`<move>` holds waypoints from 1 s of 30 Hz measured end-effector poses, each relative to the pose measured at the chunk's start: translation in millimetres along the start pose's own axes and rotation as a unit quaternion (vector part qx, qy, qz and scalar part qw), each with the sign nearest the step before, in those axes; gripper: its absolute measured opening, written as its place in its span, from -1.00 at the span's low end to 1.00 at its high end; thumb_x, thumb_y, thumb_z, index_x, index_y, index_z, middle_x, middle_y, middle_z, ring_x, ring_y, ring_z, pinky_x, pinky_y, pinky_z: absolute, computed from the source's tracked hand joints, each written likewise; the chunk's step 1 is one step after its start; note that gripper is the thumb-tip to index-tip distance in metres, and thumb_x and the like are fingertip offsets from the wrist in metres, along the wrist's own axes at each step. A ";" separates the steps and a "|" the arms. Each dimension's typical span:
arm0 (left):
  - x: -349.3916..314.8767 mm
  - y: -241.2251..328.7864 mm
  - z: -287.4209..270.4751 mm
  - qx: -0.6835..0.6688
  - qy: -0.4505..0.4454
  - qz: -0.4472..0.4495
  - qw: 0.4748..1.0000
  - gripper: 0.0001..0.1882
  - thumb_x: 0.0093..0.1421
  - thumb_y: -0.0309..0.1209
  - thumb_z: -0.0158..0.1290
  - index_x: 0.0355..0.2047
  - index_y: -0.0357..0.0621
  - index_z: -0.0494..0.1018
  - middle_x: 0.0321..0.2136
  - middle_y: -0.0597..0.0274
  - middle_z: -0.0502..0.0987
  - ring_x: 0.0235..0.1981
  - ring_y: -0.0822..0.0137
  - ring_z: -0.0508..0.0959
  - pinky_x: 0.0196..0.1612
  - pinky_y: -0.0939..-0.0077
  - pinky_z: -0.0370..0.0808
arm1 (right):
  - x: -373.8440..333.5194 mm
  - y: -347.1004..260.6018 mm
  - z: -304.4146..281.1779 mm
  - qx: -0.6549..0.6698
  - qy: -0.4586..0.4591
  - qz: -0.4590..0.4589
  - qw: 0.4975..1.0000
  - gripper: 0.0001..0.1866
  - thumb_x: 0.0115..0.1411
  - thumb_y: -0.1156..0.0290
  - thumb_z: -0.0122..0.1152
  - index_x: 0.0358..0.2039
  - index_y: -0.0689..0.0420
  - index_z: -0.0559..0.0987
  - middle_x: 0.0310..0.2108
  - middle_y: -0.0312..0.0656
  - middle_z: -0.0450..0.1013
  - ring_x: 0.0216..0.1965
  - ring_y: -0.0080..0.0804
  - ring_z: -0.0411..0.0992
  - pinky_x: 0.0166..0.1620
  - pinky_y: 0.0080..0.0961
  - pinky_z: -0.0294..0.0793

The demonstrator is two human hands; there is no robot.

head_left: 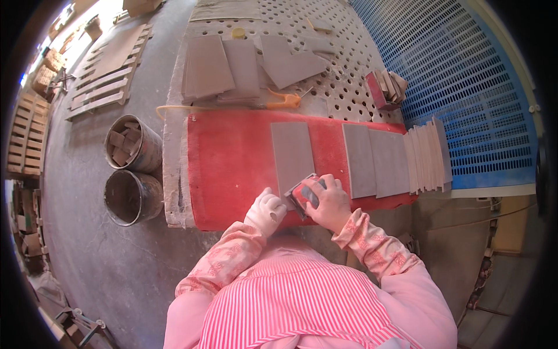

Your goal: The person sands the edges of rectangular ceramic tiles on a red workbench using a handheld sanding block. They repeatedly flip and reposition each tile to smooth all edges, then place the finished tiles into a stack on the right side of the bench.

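A flat grey board (292, 152) lies lengthwise away from me on a red-covered work surface (232, 157). My right hand (331, 206), bare, is wrapped round a red and black hand sander (301, 193), which rests on the board's near end. My left hand (267, 213) wears a white glove with a hole in it. Its fingers are curled at the board's near left corner and grip the edge there; the fingertips are partly hidden. To the right, more grey boards (360, 160) lie overlapping, beside a row of boards standing on edge (427, 154).
Beyond the red cover, a perforated table (349, 70) holds stacked boards (206, 67), an orange air gun (285, 100) with a hose, and a red box of offcuts (381, 93). Two buckets (132, 198) stand on the left floor. A blue slatted panel (459, 87) borders the right.
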State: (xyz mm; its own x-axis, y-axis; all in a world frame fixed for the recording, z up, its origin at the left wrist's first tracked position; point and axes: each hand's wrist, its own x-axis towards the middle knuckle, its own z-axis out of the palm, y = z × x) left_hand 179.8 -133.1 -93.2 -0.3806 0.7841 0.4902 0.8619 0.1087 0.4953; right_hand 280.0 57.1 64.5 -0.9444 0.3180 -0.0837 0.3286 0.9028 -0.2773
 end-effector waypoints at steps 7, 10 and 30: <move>3.9 5.7 -0.1 -0.021 0.006 -0.059 0.998 -0.92 0.10 -0.47 0.24 -0.45 0.00 0.55 -0.35 0.33 0.55 -0.22 0.12 0.62 -0.16 0.17 0.68 | 128.5 -13.3 19.0 -0.010 0.045 -0.034 0.998 -0.43 0.19 0.10 0.47 0.22 -0.15 0.63 0.10 0.09 0.45 0.05 0.21 0.53 0.06 0.06 0.65; 8.3 7.5 -1.8 -0.015 0.007 -0.070 0.997 -0.92 0.09 -0.46 0.26 -0.45 -0.02 0.56 -0.36 0.32 0.55 -0.25 0.13 0.62 -0.21 0.19 0.68 | 217.7 0.3 5.5 0.008 0.041 0.015 0.999 -0.39 0.20 0.04 0.45 0.26 -0.14 0.61 0.16 0.18 0.44 0.11 0.32 0.53 0.13 0.10 0.62; -147.1 97.1 -99.4 0.071 0.098 -0.444 0.888 -0.90 0.29 -0.31 0.29 -0.26 -0.02 0.68 -0.19 0.12 0.70 -0.10 0.00 0.71 0.02 0.11 0.65 | 10.0 54.3 -2.2 0.083 0.009 -0.201 0.976 -0.52 0.17 0.18 0.46 0.13 -0.17 0.66 0.04 -0.03 0.52 0.04 0.18 0.50 -0.03 0.10 0.61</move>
State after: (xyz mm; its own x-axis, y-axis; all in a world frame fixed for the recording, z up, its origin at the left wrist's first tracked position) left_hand 286.1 -298.5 -45.9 -0.9701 0.2313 0.0731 0.2208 0.7176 0.6605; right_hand 288.4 110.0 50.7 -0.9958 -0.0455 0.0797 -0.0758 0.8969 -0.4358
